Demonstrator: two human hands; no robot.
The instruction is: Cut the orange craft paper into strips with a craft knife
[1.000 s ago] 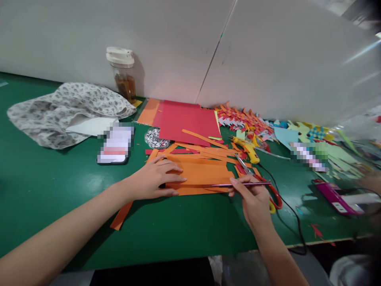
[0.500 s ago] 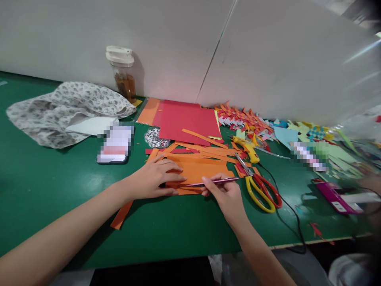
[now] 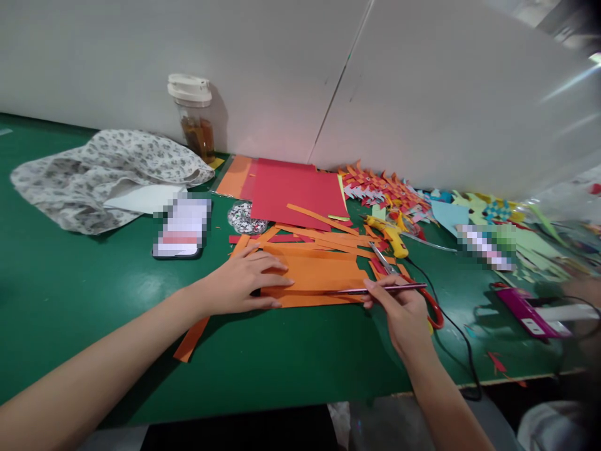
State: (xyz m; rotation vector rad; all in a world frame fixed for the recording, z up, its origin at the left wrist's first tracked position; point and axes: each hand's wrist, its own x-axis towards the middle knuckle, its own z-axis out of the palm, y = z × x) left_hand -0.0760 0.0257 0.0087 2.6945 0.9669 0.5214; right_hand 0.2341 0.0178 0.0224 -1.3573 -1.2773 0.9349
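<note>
My left hand [image 3: 244, 279] lies flat with fingers spread on the left end of an orange paper sheet [image 3: 319, 275], pinning it to the green table [image 3: 94, 300]. My right hand [image 3: 399, 310] pinches a thin pink-purple pen [image 3: 375, 290], held nearly level, its tip at the sheet's lower right edge. Red and yellow scissors [image 3: 425, 300] lie on the table, partly under my right hand. Loose orange strips [image 3: 328, 235] lie just beyond the sheet.
A red paper sheet [image 3: 291, 191], a yellow glue gun [image 3: 387, 235] with black cord, a phone [image 3: 181, 228], a lidded jar [image 3: 195, 116], patterned cloth [image 3: 94, 172], paper cut-outs [image 3: 385, 188], and a magenta device [image 3: 530, 310] surround the work. White boards stand behind.
My right hand slid the pen rightward along the orange sheet's lower edge, from its middle back to the right end. My left hand stayed put.
</note>
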